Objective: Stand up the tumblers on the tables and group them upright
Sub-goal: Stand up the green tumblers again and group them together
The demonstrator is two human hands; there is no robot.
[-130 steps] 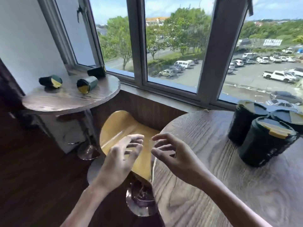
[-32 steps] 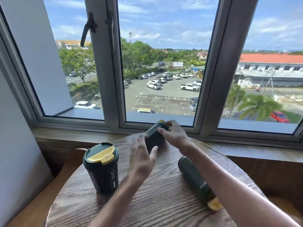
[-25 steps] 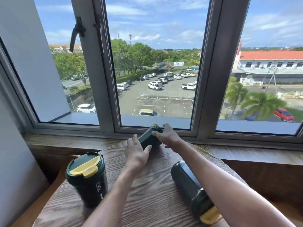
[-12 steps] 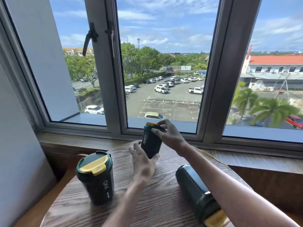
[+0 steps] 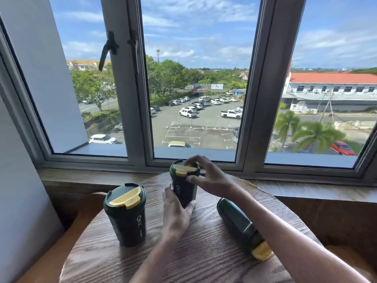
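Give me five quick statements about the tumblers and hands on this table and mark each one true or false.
1. Two tumblers stand upright. True: the left tumbler and the middle tumbler.
2. The right tumbler stands upright. False: it lies on its side, yellow lid toward the camera.
3. The right hand touches the middle tumbler's lid. True.
4. The left hand holds the left tumbler. False: it rests against the middle tumbler's base.
5. The table is glass. False: it shows wood grain.
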